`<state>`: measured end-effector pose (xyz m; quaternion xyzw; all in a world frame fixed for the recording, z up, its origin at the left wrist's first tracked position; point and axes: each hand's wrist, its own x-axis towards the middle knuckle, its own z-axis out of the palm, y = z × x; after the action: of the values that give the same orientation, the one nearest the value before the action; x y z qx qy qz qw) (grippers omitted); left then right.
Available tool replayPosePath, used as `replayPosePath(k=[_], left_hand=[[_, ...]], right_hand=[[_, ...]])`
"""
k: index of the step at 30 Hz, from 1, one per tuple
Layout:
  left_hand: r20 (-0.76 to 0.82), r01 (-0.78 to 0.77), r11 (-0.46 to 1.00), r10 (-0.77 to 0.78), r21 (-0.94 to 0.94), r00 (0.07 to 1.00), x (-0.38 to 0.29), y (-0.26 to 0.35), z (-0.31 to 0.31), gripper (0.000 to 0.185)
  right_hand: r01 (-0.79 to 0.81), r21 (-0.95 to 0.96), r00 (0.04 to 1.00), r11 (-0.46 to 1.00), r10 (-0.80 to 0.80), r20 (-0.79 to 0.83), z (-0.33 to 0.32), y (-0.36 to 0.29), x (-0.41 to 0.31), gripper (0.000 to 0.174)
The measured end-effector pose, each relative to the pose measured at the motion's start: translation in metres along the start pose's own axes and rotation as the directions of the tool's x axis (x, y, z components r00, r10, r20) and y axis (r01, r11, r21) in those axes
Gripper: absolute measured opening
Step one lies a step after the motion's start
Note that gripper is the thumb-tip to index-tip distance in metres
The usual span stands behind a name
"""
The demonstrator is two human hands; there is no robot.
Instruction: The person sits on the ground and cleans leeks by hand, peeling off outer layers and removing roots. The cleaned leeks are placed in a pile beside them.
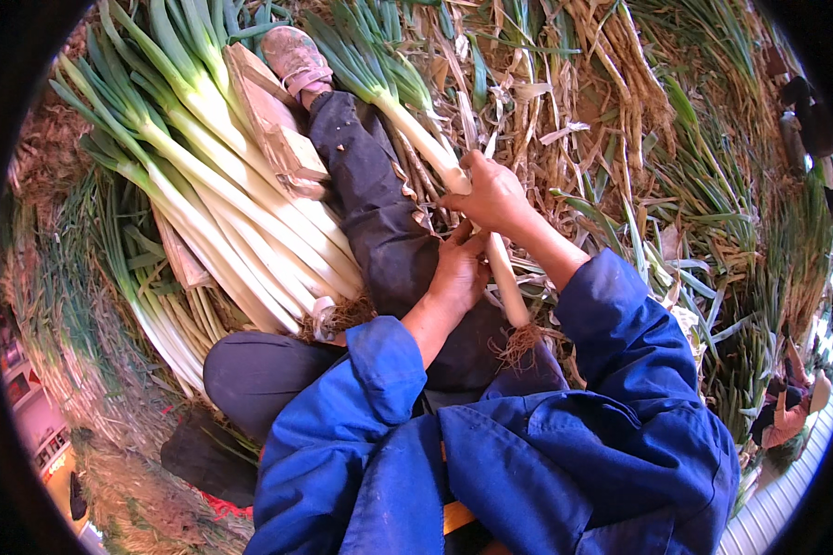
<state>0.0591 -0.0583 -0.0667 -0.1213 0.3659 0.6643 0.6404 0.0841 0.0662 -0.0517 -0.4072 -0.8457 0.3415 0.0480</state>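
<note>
A long green onion with a white shank point(505, 281) and brown roots point(520, 345) lies across my lap. My left hand point(455, 270) grips this shank from the left side. Just above it, my right hand point(496, 193) pinches at the stalk with thumb and fingers. A thick white stalk with green leaves point(413, 132) runs up and left from my right hand; my fingers cover the spot where it meets the lower shank, so I cannot tell whether they are one piece. To the left lies a pile of cleaned green onions point(250, 208), roots towards me.
A wooden frame point(278, 128) supports the pile beside my outstretched leg point(361, 180) and shoe point(295, 59). White tape point(323, 316) sits by the pile's roots. Dry husks and leaves point(548, 118) litter the ground at right. Another person point(781, 416) is at the far right edge.
</note>
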Motion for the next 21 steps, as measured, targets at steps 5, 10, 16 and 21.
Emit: replayPosePath(k=[5, 10, 16, 21], left_hand=[[-0.192, -0.061, 0.91, 0.152, 0.41, 0.97, -0.008, -0.004, 0.023, 0.029], [0.047, 0.102, 0.993, -0.1, -0.053, 0.994, -0.026, -0.008, 0.033, 0.024], [0.05, 0.255, 0.966, -0.253, -0.035, 0.966, -0.021, -0.019, 0.007, 0.026], [0.072, 0.252, 0.967, -0.249, -0.037, 0.966, -0.019, -0.018, 0.006, 0.024]], right_hand=[[-0.06, 0.157, 0.995, 0.986, 0.047, 0.086, 0.003, 0.02, 0.005, 0.047], [-0.341, 0.821, 0.931, 0.457, 0.043, 0.362, 0.001, 0.028, -0.005, 0.032], [-0.315, 0.503, 0.942, 0.805, 0.2, 0.271, 0.005, 0.023, -0.003, 0.037], [-0.355, 0.416, 0.933, 0.837, 0.289, 0.214, 0.005, 0.007, 0.003, 0.038]])
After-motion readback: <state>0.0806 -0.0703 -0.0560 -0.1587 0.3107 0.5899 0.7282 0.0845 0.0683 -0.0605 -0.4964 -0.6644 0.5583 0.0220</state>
